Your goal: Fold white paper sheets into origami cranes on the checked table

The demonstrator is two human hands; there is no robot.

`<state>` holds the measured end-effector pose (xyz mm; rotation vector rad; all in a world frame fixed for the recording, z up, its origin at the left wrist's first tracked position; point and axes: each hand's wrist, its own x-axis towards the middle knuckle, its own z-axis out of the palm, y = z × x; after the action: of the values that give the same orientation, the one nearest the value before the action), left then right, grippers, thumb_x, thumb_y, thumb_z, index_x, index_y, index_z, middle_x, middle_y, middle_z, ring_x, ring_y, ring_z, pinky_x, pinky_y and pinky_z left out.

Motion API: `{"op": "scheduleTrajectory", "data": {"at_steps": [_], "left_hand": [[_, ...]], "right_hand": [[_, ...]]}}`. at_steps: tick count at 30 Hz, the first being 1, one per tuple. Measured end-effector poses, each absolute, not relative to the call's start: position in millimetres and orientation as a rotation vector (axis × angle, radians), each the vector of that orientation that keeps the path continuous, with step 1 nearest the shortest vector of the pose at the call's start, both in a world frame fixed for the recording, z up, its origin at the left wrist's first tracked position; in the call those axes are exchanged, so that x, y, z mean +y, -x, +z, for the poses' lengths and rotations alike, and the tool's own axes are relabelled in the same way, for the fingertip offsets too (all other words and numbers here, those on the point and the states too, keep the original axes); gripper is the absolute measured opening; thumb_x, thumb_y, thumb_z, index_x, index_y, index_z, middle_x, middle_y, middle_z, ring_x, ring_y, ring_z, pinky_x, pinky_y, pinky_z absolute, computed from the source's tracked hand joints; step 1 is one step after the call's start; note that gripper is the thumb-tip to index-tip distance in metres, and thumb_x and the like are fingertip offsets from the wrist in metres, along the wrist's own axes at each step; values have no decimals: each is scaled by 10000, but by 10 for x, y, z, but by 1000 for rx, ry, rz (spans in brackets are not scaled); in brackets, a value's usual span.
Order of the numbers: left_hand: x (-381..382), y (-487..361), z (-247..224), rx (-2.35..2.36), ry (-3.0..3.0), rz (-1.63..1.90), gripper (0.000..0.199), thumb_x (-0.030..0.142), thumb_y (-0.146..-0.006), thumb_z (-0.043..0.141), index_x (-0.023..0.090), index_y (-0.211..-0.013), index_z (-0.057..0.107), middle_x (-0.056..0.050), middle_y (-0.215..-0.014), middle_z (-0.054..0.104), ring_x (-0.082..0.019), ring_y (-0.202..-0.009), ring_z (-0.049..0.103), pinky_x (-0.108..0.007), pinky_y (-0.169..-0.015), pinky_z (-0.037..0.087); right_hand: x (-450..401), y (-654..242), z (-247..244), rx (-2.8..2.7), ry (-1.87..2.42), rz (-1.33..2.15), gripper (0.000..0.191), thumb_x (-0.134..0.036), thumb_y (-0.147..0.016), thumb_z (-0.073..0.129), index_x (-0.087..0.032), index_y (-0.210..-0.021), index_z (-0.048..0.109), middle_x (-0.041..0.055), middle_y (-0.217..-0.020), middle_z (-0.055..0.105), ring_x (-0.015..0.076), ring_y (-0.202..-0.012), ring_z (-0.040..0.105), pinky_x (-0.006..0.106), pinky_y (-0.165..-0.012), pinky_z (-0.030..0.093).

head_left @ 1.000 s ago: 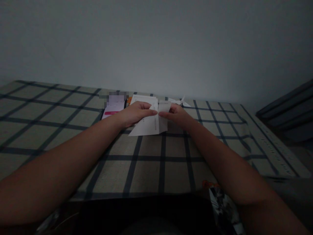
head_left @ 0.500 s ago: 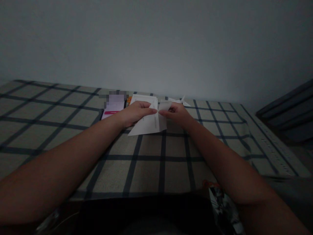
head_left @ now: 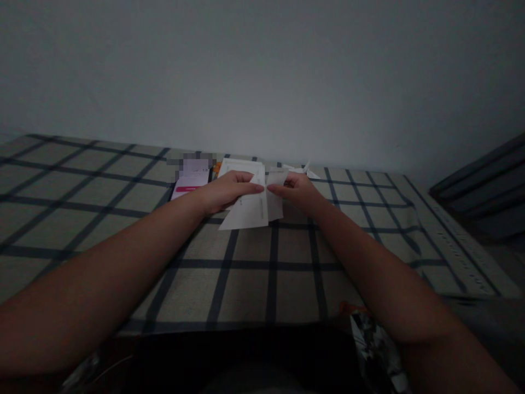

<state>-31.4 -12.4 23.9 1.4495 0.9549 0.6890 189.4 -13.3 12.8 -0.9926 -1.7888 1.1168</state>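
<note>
Creased printed paper has its lower edge shifted slightly right vs 0.5 s ago. L hand: grip pinching paper's L part, thumb on top; R hand: grip pinching its R part, thumbtips close. Paper's over cloth-covered bench, nearer far edge. Lit phone L of L hand; white sheets behind, nr far edge.
</note>
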Motion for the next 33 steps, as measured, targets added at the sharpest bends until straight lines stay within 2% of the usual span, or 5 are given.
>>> {"op": "scheduleTrajectory", "data": {"at_steps": [7, 11, 17, 22, 33], "left_hand": [[-104, 311, 195, 867, -1335, 680, 351, 383, -697, 796, 162, -958, 719, -63, -834, 745, -168, -662, 684, -278, -611, 549], [-122, 297, 198, 876, -1358, 701, 328, 376, -691, 805, 158, -923, 725, -58, -818, 744, -155, -649, 677, -261, -614, 540], [-171, 272, 241, 913, -1439, 753, 277, 369, -719, 785, 175, -913, 750, -59, -892, 766, -176, -749, 705, -272, -694, 555], [-166, 275, 241, 945, -1516, 762, 257, 358, -719, 783, 167, -889, 765, -55, -897, 767, -164, -762, 696, -253, -707, 539], [-171, 259, 250, 992, -1605, 713, 320, 390, -718, 767, 157, -937, 767, -74, -891, 765, -201, -793, 692, -304, -706, 539]], "right_hand": [[-133, -1893, 135, -1811, 989, 1080, 397, -483, -742, 749, -147, -952, 723, 79, -982, 739, 180, -864, 654, 335, -800, 526], [-137, -1896, 136, -1807, 994, 1056, 392, -494, -747, 748, -155, -942, 724, 68, -970, 735, 178, -868, 650, 325, -798, 521], [-121, -1896, 109, -1761, 929, 1155, 426, -506, -723, 774, -164, -970, 716, 72, -1006, 739, 184, -900, 664, 333, -826, 527], [-134, -1896, 137, -1813, 993, 1174, 415, -494, -711, 774, -155, -943, 716, 73, -978, 744, 194, -876, 661, 340, -794, 537], [-89, -1896, 85, -1815, 999, 1192, 425, -457, -721, 751, -132, -992, 707, 97, -1010, 739, 197, -870, 660, 330, -765, 537]]}}
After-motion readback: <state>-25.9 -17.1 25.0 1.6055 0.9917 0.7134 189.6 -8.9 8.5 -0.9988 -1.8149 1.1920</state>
